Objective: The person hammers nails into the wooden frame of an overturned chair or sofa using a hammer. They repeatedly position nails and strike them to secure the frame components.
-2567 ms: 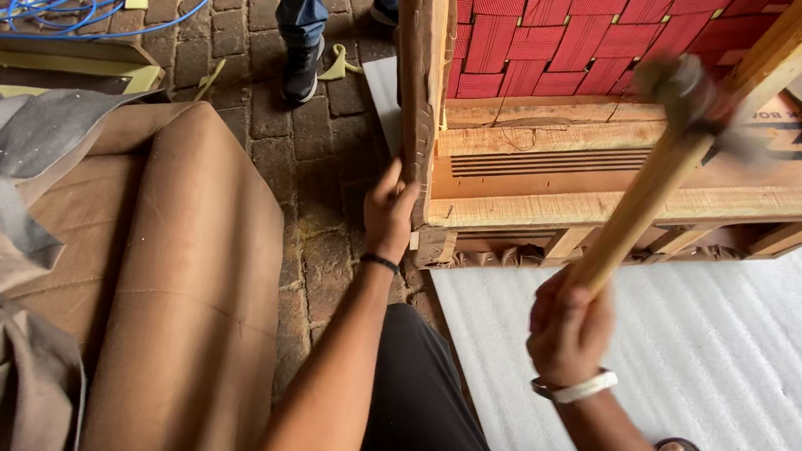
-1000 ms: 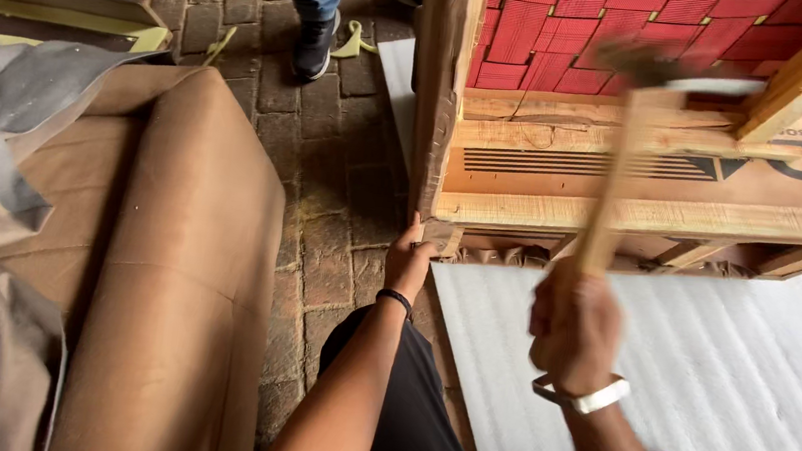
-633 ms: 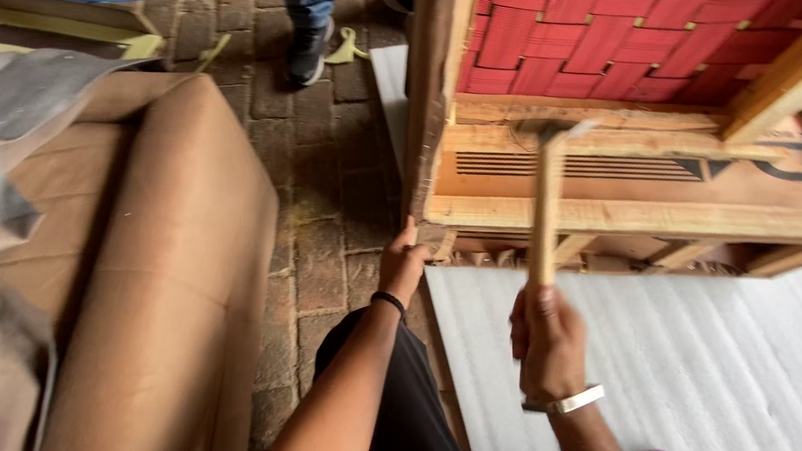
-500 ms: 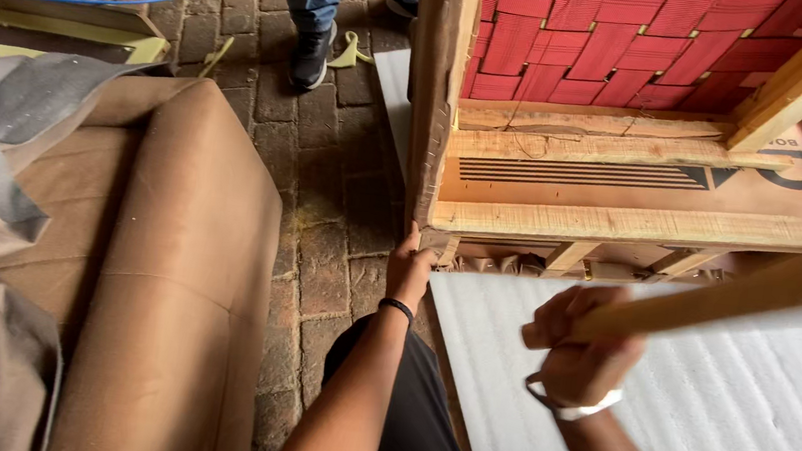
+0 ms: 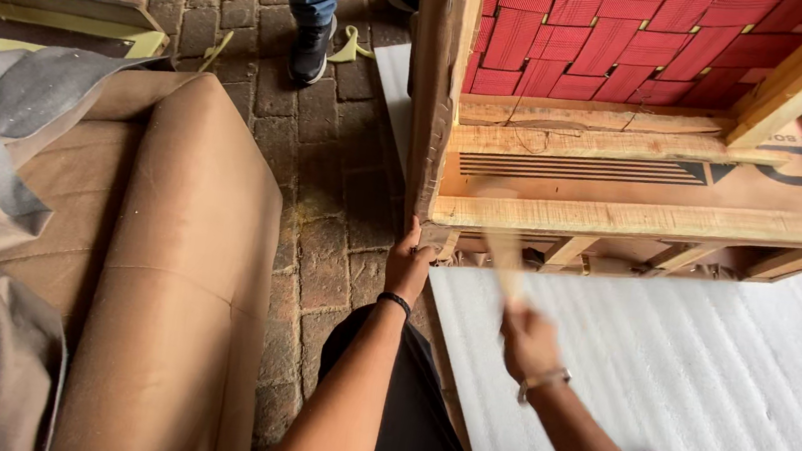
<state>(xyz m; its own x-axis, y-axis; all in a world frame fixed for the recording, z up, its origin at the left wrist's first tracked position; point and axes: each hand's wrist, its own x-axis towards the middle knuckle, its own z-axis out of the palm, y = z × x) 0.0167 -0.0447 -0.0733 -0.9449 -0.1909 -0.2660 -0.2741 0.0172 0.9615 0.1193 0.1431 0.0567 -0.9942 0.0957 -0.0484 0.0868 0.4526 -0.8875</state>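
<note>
Evidently mid-hammering: the right hand (image 5: 528, 343) grips a blurred wooden hammer handle (image 5: 506, 258) just below the wooden sofa frame (image 5: 643, 221). The left hand (image 5: 410, 262), fingers curled, steadies that frame's lower corner. The next strike calls for careful aim clear of those fingers.

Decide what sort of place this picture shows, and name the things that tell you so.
Probably an upholstery or furniture-making workshop on a brick-paved floor: a bare wooden sofa frame strung with red webbing, and a brown upholstered cushion piece beside it.
</note>
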